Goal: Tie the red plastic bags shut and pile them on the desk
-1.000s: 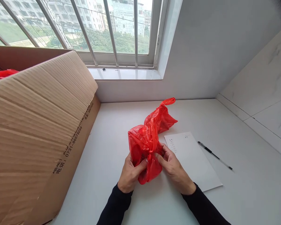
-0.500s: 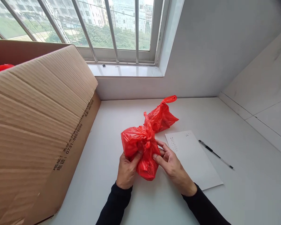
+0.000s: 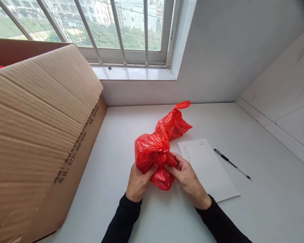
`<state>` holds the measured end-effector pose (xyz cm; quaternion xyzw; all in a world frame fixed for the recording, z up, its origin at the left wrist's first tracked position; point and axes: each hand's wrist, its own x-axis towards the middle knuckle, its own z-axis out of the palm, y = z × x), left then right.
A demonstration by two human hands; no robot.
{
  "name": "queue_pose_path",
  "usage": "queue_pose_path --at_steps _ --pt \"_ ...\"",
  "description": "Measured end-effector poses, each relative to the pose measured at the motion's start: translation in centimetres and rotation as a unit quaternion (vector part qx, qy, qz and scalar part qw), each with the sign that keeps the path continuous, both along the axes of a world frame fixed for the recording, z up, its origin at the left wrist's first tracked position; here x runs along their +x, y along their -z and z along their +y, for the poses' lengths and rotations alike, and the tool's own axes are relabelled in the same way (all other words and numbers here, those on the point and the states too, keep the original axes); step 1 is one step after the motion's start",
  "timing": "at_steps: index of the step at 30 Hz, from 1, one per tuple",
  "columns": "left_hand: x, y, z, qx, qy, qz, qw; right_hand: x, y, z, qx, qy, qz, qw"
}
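Between my two hands is a knotted red plastic bag [image 3: 149,148], bulging with contents that the plastic hides. My left hand [image 3: 140,180] grips its lower left side, thumb on the front and the other fingers out of sight behind. On the right side, my right hand [image 3: 186,175] pinches the bag just below the knot with thumb and fingers. Right behind it, a second tied red plastic bag [image 3: 177,124] rests on the white table, its looped handle pointing up and right.
A large cardboard box [image 3: 40,128] with printed lettering stands at the left, some red plastic inside. To the right lie a white paper pad [image 3: 210,172] with small handwriting and a black pen [image 3: 231,163]. A barred window [image 3: 126,33] and its sill are behind the table.
The held bag has shifted slightly right and turned a little between my hands. My right thumb presses further into the plastic below the knot. The whole view has moved slightly.
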<state>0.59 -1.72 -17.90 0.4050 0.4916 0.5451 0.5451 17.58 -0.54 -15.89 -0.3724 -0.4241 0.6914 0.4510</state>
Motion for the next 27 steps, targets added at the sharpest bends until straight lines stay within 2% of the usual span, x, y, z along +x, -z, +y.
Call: queue_pose_path --at_steps 4,7,9,12,17,23,27 --pt "0.1 0.9 0.3 -0.008 -0.038 0.001 0.999 -0.1 -0.1 -0.1 -0.003 0.012 -0.019 1.000" --pt "0.2 0.8 0.3 0.009 -0.076 -0.019 0.997 0.0 -0.3 -0.3 -0.011 -0.008 -0.019 1.000" --pt "0.1 0.5 0.2 0.013 -0.067 -0.029 0.997 0.0 -0.2 -0.4 -0.015 -0.011 -0.038 0.999" --pt "0.2 -0.2 0.0 0.013 -0.017 -0.041 0.999 0.1 0.1 -0.5 0.002 -0.003 -0.067 0.998" --pt "0.8 -0.8 -0.3 0.011 0.055 -0.012 0.998 0.1 0.4 -0.3 0.026 0.048 -0.073 0.996" --pt "0.9 -1.2 -0.4 0.008 0.039 0.004 0.999 0.0 0.3 -0.3 0.026 0.040 -0.075 0.996" --pt "0.5 -0.6 -0.2 0.007 0.003 0.010 1.000 -0.3 0.0 -0.6 0.023 0.032 -0.061 0.997"
